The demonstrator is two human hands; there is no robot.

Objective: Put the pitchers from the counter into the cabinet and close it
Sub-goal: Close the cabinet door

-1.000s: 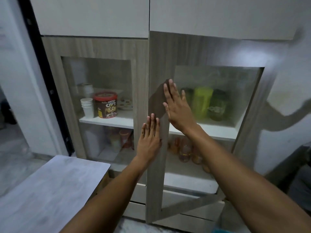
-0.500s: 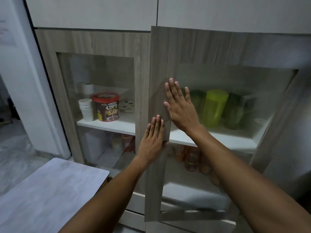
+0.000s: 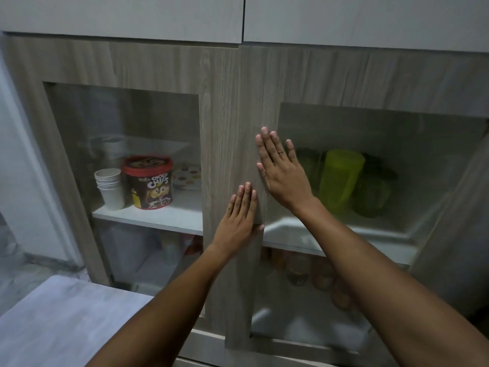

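Both hands lie flat and open against the right door point(image 3: 260, 107) of the cabinet point(image 3: 119, 62), gripping nothing. The left hand point(image 3: 239, 218) presses low on the door's wooden edge strip at centre frame; the right hand point(image 3: 281, 170) sits just above it, palm on the strip and fingers reaching onto the glass pane. The pitchers point(image 3: 341, 178), one bright yellow-green with darker green ones on either side, stand on the upper shelf point(image 3: 330, 234) behind that glass, right of centre, so they appear to be stowed. The step in hand looks like the closing. The door's free edge seems to stand slightly proud of the left door point(image 3: 211, 144), so I judge it not quite shut. The next move calls for a firm, even push through both palms until the edges sit flush. The desk point(image 3: 60, 321) shows bare at lower left.
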